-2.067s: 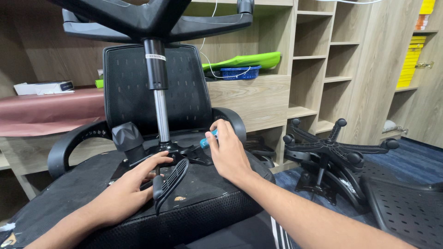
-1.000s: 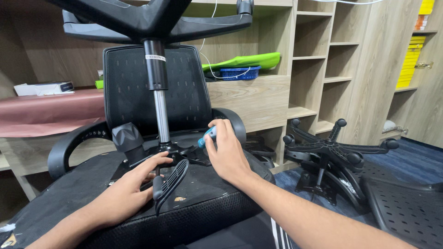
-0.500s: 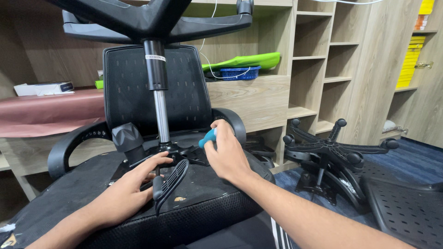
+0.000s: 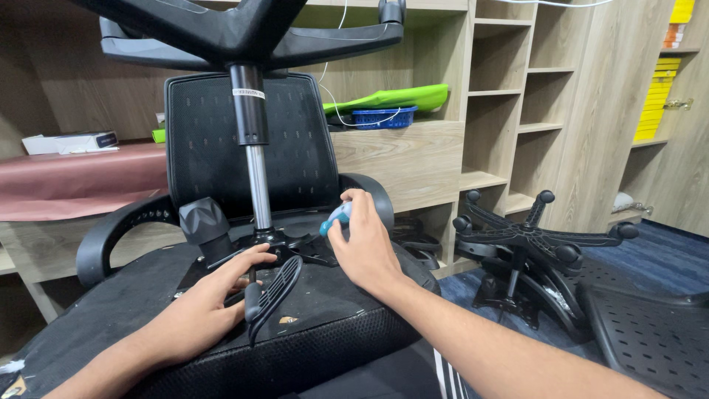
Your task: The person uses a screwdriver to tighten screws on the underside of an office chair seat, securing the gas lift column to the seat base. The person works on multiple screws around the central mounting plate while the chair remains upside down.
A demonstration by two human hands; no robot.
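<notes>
Working on an office chair [image 4: 244, 148] flipped upside down, so the seat underside [image 4: 332, 310] faces up and the star base [image 4: 244, 29] hangs overhead on the gas lift column [image 4: 258, 185]. Behind it is a wall of wooden shelving [image 4: 517, 111], and a second, loose star base [image 4: 532, 236] sits on the blue floor to the right. Looks to me like the fasteners on the tilt mechanism plate [image 4: 284, 244] at the foot of the column are being worked on. The left hand [image 4: 214, 295] lies flat and open on the seat, fingertips touching the plate, right beside a black ribbed lever paddle [image 4: 272, 292]. The right hand [image 4: 362, 247] is closed around a screwdriver with a blue handle [image 4: 332, 219], tip angled down toward the plate; the tip itself is hidden, so I can't tell if it's seated. Next bit probably calls for steady downward pressure while twisting, with the left bracing things.
</notes>
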